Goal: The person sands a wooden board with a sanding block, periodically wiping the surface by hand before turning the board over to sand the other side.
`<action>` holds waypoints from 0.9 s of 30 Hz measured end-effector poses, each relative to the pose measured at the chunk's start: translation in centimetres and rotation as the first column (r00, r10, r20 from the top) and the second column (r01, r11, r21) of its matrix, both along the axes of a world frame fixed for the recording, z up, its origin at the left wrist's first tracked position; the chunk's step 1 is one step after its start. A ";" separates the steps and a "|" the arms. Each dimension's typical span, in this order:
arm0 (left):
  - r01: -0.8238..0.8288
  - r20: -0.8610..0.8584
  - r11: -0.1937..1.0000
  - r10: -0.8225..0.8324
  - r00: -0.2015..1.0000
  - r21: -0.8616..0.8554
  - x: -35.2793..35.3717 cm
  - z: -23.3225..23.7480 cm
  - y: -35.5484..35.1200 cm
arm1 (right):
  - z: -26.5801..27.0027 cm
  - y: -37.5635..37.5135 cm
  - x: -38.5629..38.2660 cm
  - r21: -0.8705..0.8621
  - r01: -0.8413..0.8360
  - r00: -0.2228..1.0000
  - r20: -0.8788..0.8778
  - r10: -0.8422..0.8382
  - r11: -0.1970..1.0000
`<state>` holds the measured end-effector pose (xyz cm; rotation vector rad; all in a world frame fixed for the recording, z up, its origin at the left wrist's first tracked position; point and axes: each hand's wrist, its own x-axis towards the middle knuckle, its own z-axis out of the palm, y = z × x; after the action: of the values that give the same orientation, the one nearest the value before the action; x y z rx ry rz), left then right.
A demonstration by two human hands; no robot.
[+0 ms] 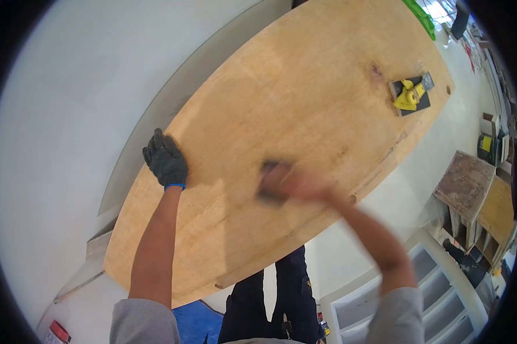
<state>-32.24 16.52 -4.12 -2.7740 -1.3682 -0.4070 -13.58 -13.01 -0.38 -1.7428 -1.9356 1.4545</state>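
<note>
A large pale wooden panel (258, 109) lies in front of me. My left hand (167, 163), in a dark glove with a blue cuff, rests on its left edge with the fingers stretched out. My bare right hand (301, 180) is smeared by motion over the middle of the panel. It grips a dark block (271, 182), which looks like a sanding block against the wood. Toward the far right of the panel lies a black, flat block (423, 104). On top of it are a crumpled yellow item (406, 98) and a scraper with a metal blade (427, 81).
A white wall (86, 86) runs along the left. White shelving (419, 286) stands at lower right, with a stained board (466, 184) and wooden boxes beyond it. A blue sheet (196, 323) and a red can (58, 332) are below the panel. Something green (420, 17) is at the far end.
</note>
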 end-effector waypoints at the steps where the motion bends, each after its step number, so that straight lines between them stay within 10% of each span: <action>1: -0.007 -0.019 1.000 0.008 1.000 0.007 -0.5 -0.2 -0.2 | -1.1 -1.6 5.3 0.304 -0.022 0.972 0.228 -0.050 0.952; 3: -0.032 -0.031 0.999 0.031 0.999 -0.028 0.1 0.4 -0.6 | -1.2 -3.4 13.4 0.500 0.248 0.821 0.347 -0.454 0.830; 6: -0.039 -0.009 0.998 0.039 0.999 -0.049 -0.2 1.3 -0.8 | -5.9 -1.8 9.1 0.743 0.610 0.230 0.167 -0.959 0.276; 7: -0.033 0.019 0.998 0.034 0.999 -0.050 0.2 1.2 -0.7 | -9.8 -0.5 3.8 0.716 0.611 0.323 0.163 -0.932 0.337; 8: -0.030 0.017 0.999 0.030 0.999 -0.040 0.4 1.1 -0.5 | -5.8 3.0 -3.6 0.599 0.482 0.542 0.370 -0.755 0.640; 12: -0.027 0.001 0.998 0.027 1.000 -0.060 0.2 1.2 -0.7 | -6.7 3.2 -9.2 0.577 -0.047 0.966 0.234 -0.111 0.815; 15: -0.028 0.008 0.998 0.028 1.000 -0.056 0.0 1.6 -0.6 | -5.7 3.5 11.5 0.461 0.091 0.896 0.349 -0.274 0.883; 17: -0.014 0.018 0.999 0.015 1.000 -0.050 0.3 1.2 -0.8 | -3.5 3.2 19.2 0.576 0.514 0.672 0.189 -0.716 0.635; 20: -0.020 0.000 0.999 0.020 1.000 -0.035 -0.1 1.2 -0.7 | -8.0 7.6 10.3 0.864 0.398 0.356 0.166 -0.919 0.310; 22: -0.028 0.001 0.998 0.028 1.000 -0.050 0.2 1.4 -0.6 | -16.4 6.0 7.6 0.659 0.514 0.552 0.236 -0.800 0.549; 27: -0.001 0.037 0.999 0.003 0.999 -0.051 0.2 1.3 -0.4 | -9.2 4.0 14.0 0.463 0.289 0.677 0.521 -0.521 0.838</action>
<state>-32.04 16.10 -2.86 -2.8190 -1.4088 -0.4322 0.45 -8.99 -9.55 -2.4647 -1.6918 0.3396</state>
